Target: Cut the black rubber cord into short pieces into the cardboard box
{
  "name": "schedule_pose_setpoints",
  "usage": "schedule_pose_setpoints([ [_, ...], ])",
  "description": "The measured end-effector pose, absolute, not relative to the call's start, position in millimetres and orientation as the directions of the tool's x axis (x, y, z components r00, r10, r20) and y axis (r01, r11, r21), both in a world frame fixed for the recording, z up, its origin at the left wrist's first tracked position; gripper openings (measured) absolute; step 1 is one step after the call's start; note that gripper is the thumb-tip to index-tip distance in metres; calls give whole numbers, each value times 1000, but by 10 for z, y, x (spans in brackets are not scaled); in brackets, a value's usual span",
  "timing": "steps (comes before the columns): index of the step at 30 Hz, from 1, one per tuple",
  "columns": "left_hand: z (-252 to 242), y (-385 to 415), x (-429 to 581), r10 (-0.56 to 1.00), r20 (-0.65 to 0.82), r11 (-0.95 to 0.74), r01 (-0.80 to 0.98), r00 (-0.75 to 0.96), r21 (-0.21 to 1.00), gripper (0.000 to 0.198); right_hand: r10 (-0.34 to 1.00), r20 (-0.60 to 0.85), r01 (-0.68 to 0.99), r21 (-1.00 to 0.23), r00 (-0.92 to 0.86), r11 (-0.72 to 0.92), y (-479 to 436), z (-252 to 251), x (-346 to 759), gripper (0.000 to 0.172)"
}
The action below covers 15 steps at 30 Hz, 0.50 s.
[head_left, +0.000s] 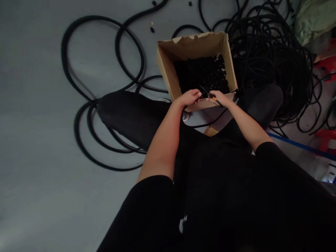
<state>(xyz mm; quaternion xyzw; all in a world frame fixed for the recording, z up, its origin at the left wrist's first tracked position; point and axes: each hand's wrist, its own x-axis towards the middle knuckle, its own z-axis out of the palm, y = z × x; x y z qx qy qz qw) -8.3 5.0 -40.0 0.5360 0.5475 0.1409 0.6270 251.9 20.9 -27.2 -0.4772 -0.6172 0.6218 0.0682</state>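
My left hand is closed in a pinch at the near edge of an open cardboard box. Between its fingers is a black rubber cord, mostly hidden by the hand. Scissors with dark blades and orange on the handle are gripped in my right hand, just to the right. Their blades point up and left, close to the left fingertips. Inside the box lies a heap of short black cut pieces. A length of black cord hangs in a curve below both hands.
A large tangle of black cord fills the floor right of the box. Wide loops of it lie to the left. Several small black pieces are scattered beyond. A pale green sack and red objects are at far right.
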Motion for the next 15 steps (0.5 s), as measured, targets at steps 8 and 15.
schedule_pose_setpoints([
  [8,-438,101,-40,839,-524,433,401,146,807,14,726,-542,549,-791,-423,-271,234,-306,2515,53],
  [15,-315,66,-9,836,-528,463,323,151,825,27,705,-507,564,-805,-495,-184,184,-309,2491,38],
])
